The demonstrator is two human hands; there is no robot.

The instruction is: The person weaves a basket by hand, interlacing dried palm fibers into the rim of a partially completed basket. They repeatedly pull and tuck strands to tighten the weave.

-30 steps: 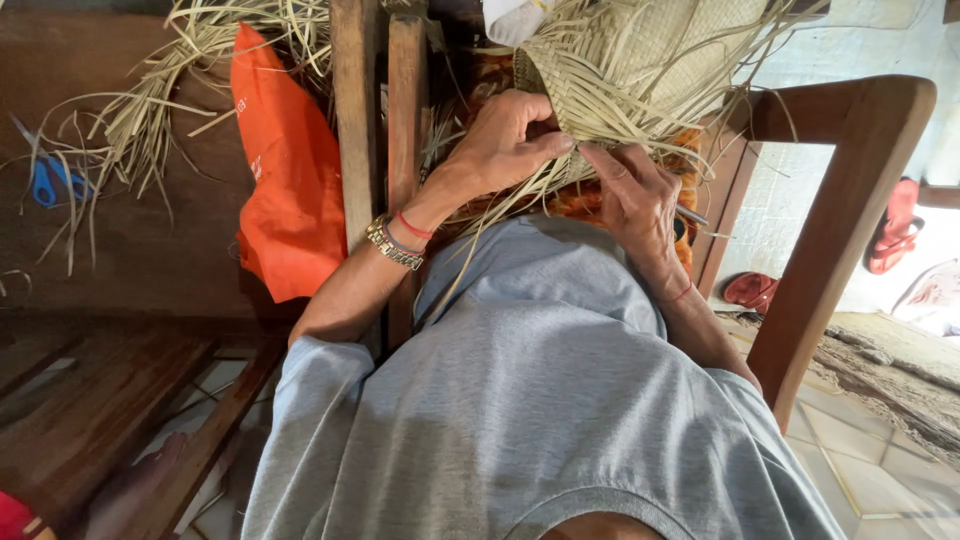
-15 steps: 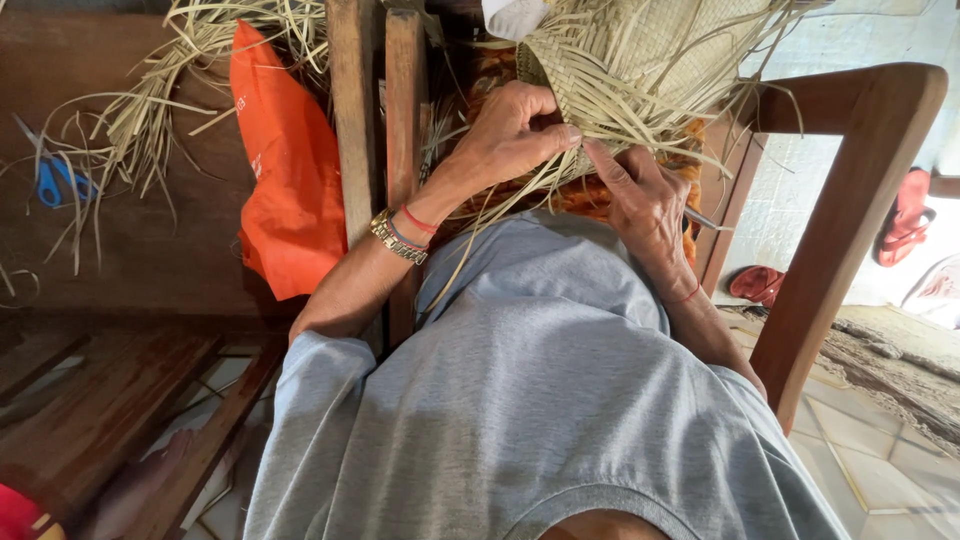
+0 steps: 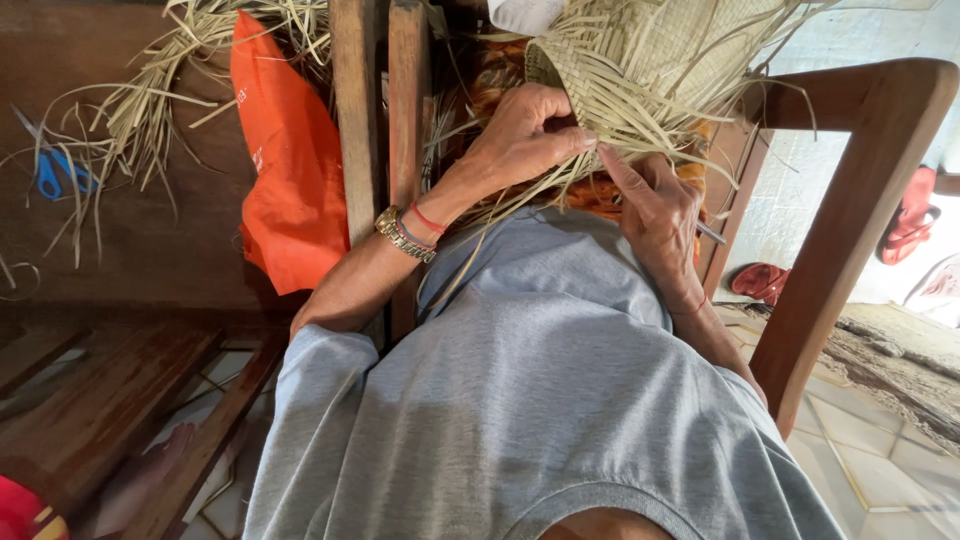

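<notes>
Woven straw mat (image 3: 660,60) lies in the lap between wooden chair arms (image 3: 850,200). Left hand (image 3: 525,135) pinches its loose strands (image 3: 640,130); right hand (image 3: 655,205) seems closed on strands too. Orange bag (image 3: 290,170), blue scissors (image 3: 55,170) on dark tabletop (image 3: 120,250); tiled floor (image 3: 860,440) beyond.

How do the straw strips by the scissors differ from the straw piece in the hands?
The loose straw strips lie scattered and unwoven, untouched; the woven straw piece is tightly plaited with free ends, and both the left hand and right hand grip it. Both are the same pale straw.
</notes>
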